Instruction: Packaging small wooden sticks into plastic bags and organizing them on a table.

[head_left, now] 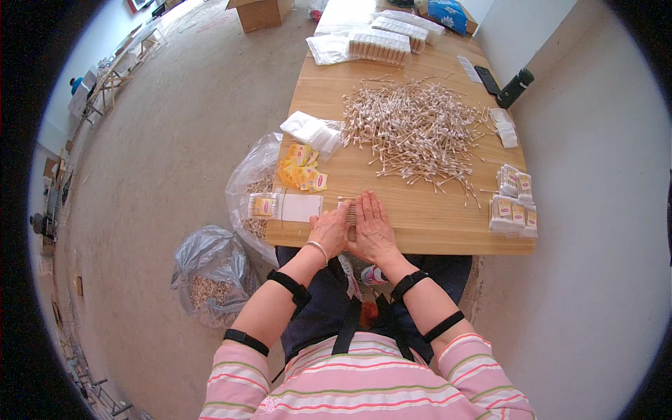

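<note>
The left hand (330, 233) bends its fingers against the near left side of a small row of swabs (346, 210) at the table's near edge; whether it grips or only presses, I cannot tell, as its fingertips are partly lost behind the knuckles. The right hand (374, 227) lies flat along the row's right side, its fingers straight and close together, hiding much of the row; its thumb is hard to make out where the two hands meet.

Just left of the left hand lies a white card (301, 208), and beyond it a filled packet (262, 206) at the table edge. Behind these are yellow cards (302, 171), overlapping so that many are partly covered, and clear sleeves (311, 131). A loose pile (420, 129) spreads over the middle of the table (434, 227), its lower layers buried. Stacked packs (513, 213) stand at the right edge, with a phone (487, 80) and a dark bottle (516, 87) farther up.

Below the left edge, a clear bag (241, 175) is partly hidden by the table; a grey bag (196, 252) sits on the floor, its contents blurred by the plastic. The far carton (259, 14) is cut off above
</note>
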Tool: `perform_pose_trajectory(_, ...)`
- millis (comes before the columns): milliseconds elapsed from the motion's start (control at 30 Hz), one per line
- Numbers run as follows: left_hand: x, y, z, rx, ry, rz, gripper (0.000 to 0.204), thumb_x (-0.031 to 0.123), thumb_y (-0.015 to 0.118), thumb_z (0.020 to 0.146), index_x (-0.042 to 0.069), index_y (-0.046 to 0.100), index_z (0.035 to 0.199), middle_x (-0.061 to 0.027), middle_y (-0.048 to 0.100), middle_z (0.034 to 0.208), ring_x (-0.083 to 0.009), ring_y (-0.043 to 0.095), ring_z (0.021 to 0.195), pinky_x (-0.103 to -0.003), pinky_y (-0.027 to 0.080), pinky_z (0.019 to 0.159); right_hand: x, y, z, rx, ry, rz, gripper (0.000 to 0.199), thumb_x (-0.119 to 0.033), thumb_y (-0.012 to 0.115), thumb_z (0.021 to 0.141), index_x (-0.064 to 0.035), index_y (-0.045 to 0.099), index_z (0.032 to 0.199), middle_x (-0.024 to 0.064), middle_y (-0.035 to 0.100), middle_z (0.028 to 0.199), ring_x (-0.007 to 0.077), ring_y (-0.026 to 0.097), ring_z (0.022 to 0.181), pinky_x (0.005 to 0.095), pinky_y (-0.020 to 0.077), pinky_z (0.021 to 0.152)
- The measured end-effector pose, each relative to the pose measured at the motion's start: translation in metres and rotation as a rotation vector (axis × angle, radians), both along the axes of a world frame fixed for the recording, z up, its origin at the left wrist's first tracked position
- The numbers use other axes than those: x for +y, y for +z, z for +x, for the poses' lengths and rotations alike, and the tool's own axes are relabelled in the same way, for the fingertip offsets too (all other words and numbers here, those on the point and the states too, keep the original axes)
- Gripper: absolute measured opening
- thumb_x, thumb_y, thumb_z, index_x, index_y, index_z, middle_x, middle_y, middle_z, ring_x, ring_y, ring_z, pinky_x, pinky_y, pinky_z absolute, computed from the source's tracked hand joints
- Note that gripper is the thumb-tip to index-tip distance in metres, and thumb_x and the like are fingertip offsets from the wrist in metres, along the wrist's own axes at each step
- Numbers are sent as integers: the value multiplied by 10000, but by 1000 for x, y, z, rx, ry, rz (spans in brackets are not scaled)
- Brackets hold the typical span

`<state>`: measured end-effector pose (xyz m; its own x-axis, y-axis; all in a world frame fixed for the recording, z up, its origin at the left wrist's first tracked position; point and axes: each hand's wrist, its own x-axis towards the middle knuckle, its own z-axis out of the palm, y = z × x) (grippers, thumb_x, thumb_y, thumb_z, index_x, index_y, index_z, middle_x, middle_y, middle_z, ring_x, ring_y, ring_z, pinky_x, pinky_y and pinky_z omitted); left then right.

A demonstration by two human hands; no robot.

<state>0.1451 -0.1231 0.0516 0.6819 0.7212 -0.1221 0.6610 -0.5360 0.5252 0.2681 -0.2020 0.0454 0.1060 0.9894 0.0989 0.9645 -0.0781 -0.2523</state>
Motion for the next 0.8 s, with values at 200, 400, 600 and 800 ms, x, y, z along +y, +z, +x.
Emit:
perform_pose_trajectory(200,-2,11,6,44,43,-15,533,151,589,818,155,403,1318,-165,651,943,-346,607,916,-521,375,802,-1,-1,2,15,-5,37,956,-484,625,739,70,222,1405,251,201,1480,362,158,1403,449,128,1149)
perform_pose_trajectory(400,1,7,6,37,60,-22,507,172,600,824,171,425,1300,-155,660,942,-346,621,910,-522,383,795,-1,0,-2,-29,-16,-23,932,-491,591,769,70,211,1409,250,190,1485,363,147,1406,448,107,1153)
perform_pose_trajectory(600,32,8,9,-210,166,-46,258,167,640,803,110,612,1053,-141,639,891,-321,607,887,-418,460,787,-4,-3,-1,30,-24,2,980,-553,598,768,75,210,1413,248,176,1490,356,120,1413,448,87,1155)
perform_pose_trajectory(800,53,-9,25,-317,110,169,95,128,666,787,53,667,846,-128,590,790,-290,576,808,-377,471,764,-3,4,-5,-22,-41,-69,998,-635,510,801,71,180,1424,246,130,1507,344,78,1423,442,63,1155)
